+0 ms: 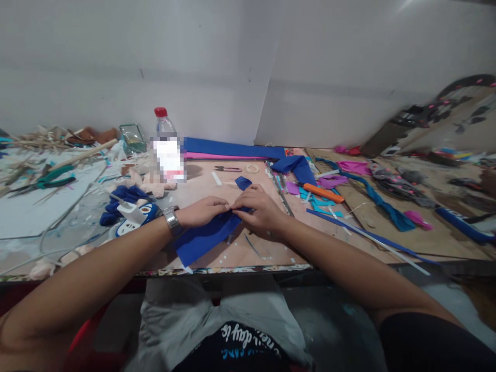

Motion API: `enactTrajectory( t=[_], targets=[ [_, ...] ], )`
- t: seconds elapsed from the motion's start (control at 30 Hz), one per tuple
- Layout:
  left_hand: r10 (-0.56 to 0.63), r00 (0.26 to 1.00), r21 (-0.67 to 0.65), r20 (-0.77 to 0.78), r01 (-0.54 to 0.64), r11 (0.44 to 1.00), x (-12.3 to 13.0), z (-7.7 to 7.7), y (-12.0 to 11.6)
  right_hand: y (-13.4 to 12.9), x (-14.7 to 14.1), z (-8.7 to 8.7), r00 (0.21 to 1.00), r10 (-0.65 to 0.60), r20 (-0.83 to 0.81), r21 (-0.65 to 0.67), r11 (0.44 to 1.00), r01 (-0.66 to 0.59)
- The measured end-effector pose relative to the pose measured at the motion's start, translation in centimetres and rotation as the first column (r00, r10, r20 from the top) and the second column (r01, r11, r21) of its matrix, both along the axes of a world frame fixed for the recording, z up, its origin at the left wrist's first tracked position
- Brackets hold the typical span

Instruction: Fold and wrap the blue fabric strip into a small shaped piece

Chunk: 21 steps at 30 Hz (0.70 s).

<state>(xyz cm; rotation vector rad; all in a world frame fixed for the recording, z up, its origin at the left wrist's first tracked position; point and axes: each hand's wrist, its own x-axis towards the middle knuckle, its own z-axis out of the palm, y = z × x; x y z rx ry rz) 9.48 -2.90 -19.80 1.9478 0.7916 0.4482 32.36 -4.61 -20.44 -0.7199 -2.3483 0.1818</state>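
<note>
Forearms are angled inward from near left and near right, elbows bent, wrists held low over the counter (194, 192). A metal watch (172, 220) is worn on the left wrist. The left hand (201, 213) is laid palm down; the right hand (259, 209) is curled over just to its right, fingertips almost met. Grip: blue cloth (207, 238) is pinched at one edge by thumb and fingers of both hands. The cloth is seen mid-counter, near side, under and in front of the hands: plain deep blue, flat and wide at the near-left end, bunched at the fingers. Its long axis is run from near left to far right. A pointed blue piece (243, 182) is shown past the right fingers; whether it is joined cannot be told. Farther off, an orange cutter (323, 192) is placed right, snips (228, 169) centre, a red-capped bottle (165, 125) left.
</note>
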Motion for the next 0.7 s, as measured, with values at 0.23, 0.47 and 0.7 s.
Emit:
enactTrajectory(
  t=[0.23,0.47,0.7],
  targets=[
    [0.007,1.0,-0.017,0.0,-0.007,1.0,0.03,-0.41,0.06,0.04,0.02,-0.02,0.999,-0.036,-0.01,-0.012,0.999,0.036],
    [0.031,1.0,-0.035,0.005,-0.03,0.999,-0.09,-0.26,-0.03,-0.15,-0.14,-0.04,0.998,-0.055,0.001,-0.032,0.998,0.055],
    [0.029,1.0,-0.049,0.0,-0.029,0.998,-0.17,-0.13,-0.2,-0.24,-0.14,0.06,0.999,-0.035,0.026,-0.04,0.999,0.036]
  ],
)
